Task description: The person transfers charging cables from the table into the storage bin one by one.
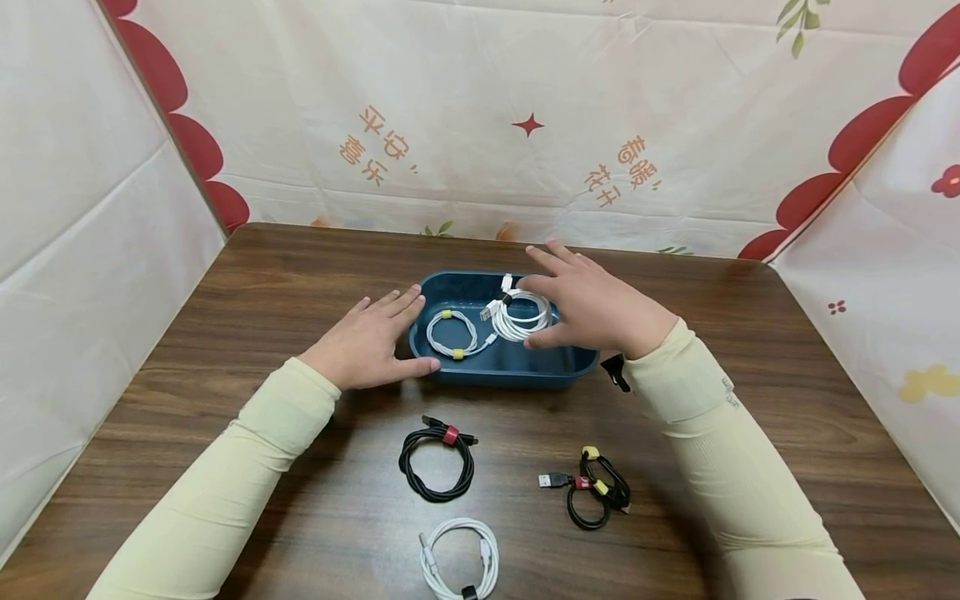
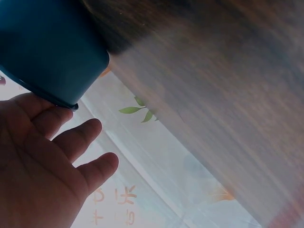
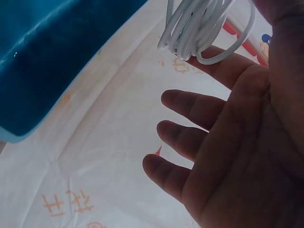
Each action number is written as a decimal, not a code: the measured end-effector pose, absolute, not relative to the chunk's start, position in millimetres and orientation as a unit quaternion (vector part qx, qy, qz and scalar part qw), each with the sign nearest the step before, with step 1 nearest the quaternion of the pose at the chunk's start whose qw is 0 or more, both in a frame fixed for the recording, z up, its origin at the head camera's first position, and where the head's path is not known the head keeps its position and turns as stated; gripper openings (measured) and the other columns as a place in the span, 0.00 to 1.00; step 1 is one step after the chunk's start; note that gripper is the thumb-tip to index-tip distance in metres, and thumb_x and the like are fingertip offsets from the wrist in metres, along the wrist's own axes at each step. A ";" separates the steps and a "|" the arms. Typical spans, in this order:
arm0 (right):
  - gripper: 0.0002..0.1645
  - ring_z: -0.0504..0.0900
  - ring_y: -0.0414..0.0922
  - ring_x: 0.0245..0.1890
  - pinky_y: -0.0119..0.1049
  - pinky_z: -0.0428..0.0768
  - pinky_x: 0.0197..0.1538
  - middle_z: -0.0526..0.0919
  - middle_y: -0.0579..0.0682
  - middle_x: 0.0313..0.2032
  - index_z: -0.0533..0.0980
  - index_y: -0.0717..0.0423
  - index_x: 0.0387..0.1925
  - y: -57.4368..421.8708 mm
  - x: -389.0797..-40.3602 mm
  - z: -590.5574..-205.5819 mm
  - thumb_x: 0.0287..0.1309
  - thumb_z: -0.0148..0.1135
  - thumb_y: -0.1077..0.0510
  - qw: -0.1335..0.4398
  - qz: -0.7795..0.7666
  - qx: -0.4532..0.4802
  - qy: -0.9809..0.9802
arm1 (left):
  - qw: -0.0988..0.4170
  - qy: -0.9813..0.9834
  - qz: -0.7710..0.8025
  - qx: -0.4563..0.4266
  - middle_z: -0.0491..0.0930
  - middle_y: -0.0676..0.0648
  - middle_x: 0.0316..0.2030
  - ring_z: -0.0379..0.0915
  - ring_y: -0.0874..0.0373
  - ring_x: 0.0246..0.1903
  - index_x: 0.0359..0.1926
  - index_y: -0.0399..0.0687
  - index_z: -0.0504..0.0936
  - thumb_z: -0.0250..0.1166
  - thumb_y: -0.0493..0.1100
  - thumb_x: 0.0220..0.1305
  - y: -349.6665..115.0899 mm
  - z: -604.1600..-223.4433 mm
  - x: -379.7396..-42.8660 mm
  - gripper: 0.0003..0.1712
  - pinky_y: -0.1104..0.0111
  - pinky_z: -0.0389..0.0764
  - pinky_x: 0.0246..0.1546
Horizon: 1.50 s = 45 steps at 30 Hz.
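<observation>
Apparently a placing step: the right hand [image 1: 600, 307] pinches a white cable coil [image 1: 513, 333] over the blue bin [image 1: 510, 377], 1 yellow-tied coil [image 1: 458, 354] lying left of that grip; the left hand [image 1: 371, 342], fingers spread, touches the rim. Next calls for lowering, then letting go.

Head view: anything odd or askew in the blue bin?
Slightly: the yellow-tied white cable in the blue bin has one end straying from its coil, so it looks untidy. Nothing there looks spilled or damaged.
</observation>
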State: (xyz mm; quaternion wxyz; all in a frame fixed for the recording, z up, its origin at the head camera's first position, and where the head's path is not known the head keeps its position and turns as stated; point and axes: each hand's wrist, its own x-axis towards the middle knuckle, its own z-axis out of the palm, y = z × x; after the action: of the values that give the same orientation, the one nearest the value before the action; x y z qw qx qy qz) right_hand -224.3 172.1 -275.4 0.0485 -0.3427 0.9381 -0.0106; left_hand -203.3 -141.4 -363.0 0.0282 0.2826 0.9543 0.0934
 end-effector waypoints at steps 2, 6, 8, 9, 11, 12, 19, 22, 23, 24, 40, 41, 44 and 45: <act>0.47 0.40 0.60 0.76 0.59 0.49 0.72 0.52 0.60 0.76 0.74 0.53 0.66 168.3 -227.3 -276.4 0.49 0.73 0.34 0.054 -0.008 -0.344 0.937 | 0.029 0.955 0.093 0.281 0.49 0.45 0.77 0.48 0.44 0.74 0.77 0.45 0.54 0.43 0.86 0.56 -141.8 -362.7 -202.9 0.63 0.42 0.52 0.69; 0.47 0.40 0.60 0.76 0.59 0.49 0.72 0.52 0.60 0.76 0.74 0.52 0.65 162.5 -232.9 -278.0 0.48 0.73 0.33 0.057 -0.002 -0.351 0.935 | 0.030 0.955 0.093 0.280 0.48 0.45 0.77 0.48 0.44 0.74 0.78 0.45 0.54 0.43 0.86 0.56 -141.6 -362.2 -202.6 0.63 0.42 0.52 0.69; 0.47 0.41 0.61 0.76 0.59 0.49 0.72 0.52 0.61 0.76 0.74 0.53 0.65 160.5 -235.9 -279.0 0.48 0.74 0.34 0.059 -0.002 -0.354 0.934 | 0.030 0.955 0.093 0.280 0.48 0.45 0.77 0.48 0.44 0.74 0.78 0.45 0.54 0.43 0.86 0.56 -141.1 -362.1 -202.7 0.63 0.42 0.52 0.69; 0.47 0.41 0.61 0.76 0.60 0.50 0.72 0.52 0.61 0.75 0.75 0.53 0.65 159.8 -237.5 -279.5 0.48 0.74 0.34 0.060 -0.002 -0.354 0.933 | 0.030 0.955 0.093 0.281 0.48 0.45 0.77 0.48 0.44 0.74 0.78 0.45 0.54 0.43 0.86 0.56 -140.9 -362.2 -202.9 0.64 0.42 0.52 0.69; 0.47 0.41 0.61 0.76 0.60 0.51 0.71 0.52 0.61 0.75 0.74 0.52 0.65 158.1 -240.5 -280.6 0.48 0.74 0.34 0.061 -0.001 -0.354 0.933 | 0.030 0.955 0.094 0.281 0.48 0.45 0.77 0.48 0.44 0.74 0.78 0.45 0.54 0.43 0.86 0.56 -140.9 -362.3 -203.1 0.63 0.42 0.52 0.69; 0.47 0.41 0.61 0.76 0.60 0.51 0.71 0.52 0.61 0.75 0.74 0.52 0.65 157.1 -241.9 -281.2 0.48 0.74 0.34 0.062 -0.002 -0.354 0.933 | 0.031 0.955 0.094 0.280 0.48 0.45 0.77 0.48 0.44 0.74 0.78 0.45 0.54 0.43 0.86 0.56 -140.9 -362.4 -203.2 0.63 0.42 0.51 0.69; 0.47 0.40 0.61 0.76 0.60 0.50 0.72 0.51 0.61 0.76 0.73 0.52 0.66 152.2 -253.0 -286.2 0.49 0.73 0.34 0.078 -0.002 -0.345 0.935 | 0.034 0.954 0.088 0.284 0.48 0.45 0.77 0.48 0.44 0.74 0.78 0.45 0.54 0.44 0.85 0.56 -140.4 -361.2 -203.5 0.63 0.42 0.52 0.69; 0.48 0.41 0.61 0.76 0.59 0.50 0.72 0.51 0.61 0.76 0.73 0.54 0.67 150.9 -259.3 -288.2 0.49 0.73 0.34 0.088 -0.004 -0.338 0.937 | 0.031 0.955 0.087 0.283 0.48 0.45 0.77 0.48 0.44 0.74 0.78 0.45 0.54 0.45 0.85 0.57 -140.7 -360.9 -203.8 0.63 0.42 0.52 0.69; 0.48 0.41 0.61 0.76 0.59 0.50 0.72 0.51 0.61 0.76 0.72 0.54 0.67 150.5 -261.5 -289.0 0.50 0.73 0.35 0.091 -0.006 -0.335 0.938 | 0.031 0.955 0.086 0.281 0.48 0.45 0.77 0.48 0.44 0.74 0.77 0.45 0.54 0.45 0.85 0.57 -140.9 -360.9 -203.7 0.63 0.43 0.52 0.69; 0.48 0.41 0.61 0.76 0.59 0.50 0.72 0.51 0.61 0.76 0.72 0.54 0.67 150.4 -263.6 -289.8 0.50 0.73 0.35 0.094 -0.007 -0.332 0.938 | 0.030 0.956 0.086 0.280 0.48 0.45 0.77 0.48 0.44 0.74 0.77 0.45 0.54 0.45 0.84 0.57 -141.1 -361.0 -203.7 0.62 0.43 0.52 0.69; 0.45 0.38 0.61 0.76 0.59 0.51 0.72 0.50 0.60 0.76 0.72 0.52 0.67 145.7 -282.0 -312.0 0.51 0.73 0.38 0.155 -0.031 -0.318 0.935 | 0.026 0.954 0.091 0.283 0.49 0.45 0.77 0.49 0.44 0.74 0.77 0.44 0.55 0.47 0.83 0.57 -142.3 -361.5 -203.4 0.62 0.42 0.53 0.69; 0.45 0.39 0.61 0.76 0.59 0.51 0.72 0.50 0.60 0.76 0.72 0.52 0.68 144.9 -282.5 -314.3 0.51 0.73 0.38 0.161 -0.029 -0.317 0.934 | 0.027 0.954 0.092 0.283 0.49 0.45 0.77 0.49 0.44 0.74 0.77 0.44 0.55 0.47 0.84 0.57 -142.3 -361.6 -203.6 0.62 0.42 0.53 0.69; 0.44 0.43 0.60 0.76 0.58 0.53 0.72 0.51 0.60 0.76 0.72 0.51 0.68 143.6 -283.7 -320.6 0.53 0.72 0.39 0.170 -0.024 -0.313 0.934 | 0.029 0.953 0.092 0.286 0.48 0.45 0.77 0.49 0.44 0.74 0.77 0.44 0.54 0.45 0.84 0.57 -142.0 -362.0 -204.2 0.62 0.41 0.52 0.69; 0.44 0.44 0.60 0.76 0.57 0.54 0.72 0.51 0.60 0.76 0.72 0.51 0.68 143.4 -284.0 -322.1 0.53 0.72 0.39 0.171 -0.023 -0.312 0.934 | 0.030 0.953 0.093 0.286 0.48 0.45 0.77 0.49 0.44 0.74 0.77 0.44 0.54 0.45 0.85 0.57 -141.9 -362.0 -204.4 0.63 0.41 0.52 0.69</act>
State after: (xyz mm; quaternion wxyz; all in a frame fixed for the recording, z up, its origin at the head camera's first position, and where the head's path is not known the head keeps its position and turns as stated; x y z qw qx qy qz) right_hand -284.0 143.4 -322.1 0.1707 -0.3124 0.9342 -0.0234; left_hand -204.4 -141.9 -362.0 0.0296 0.2865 0.9531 0.0933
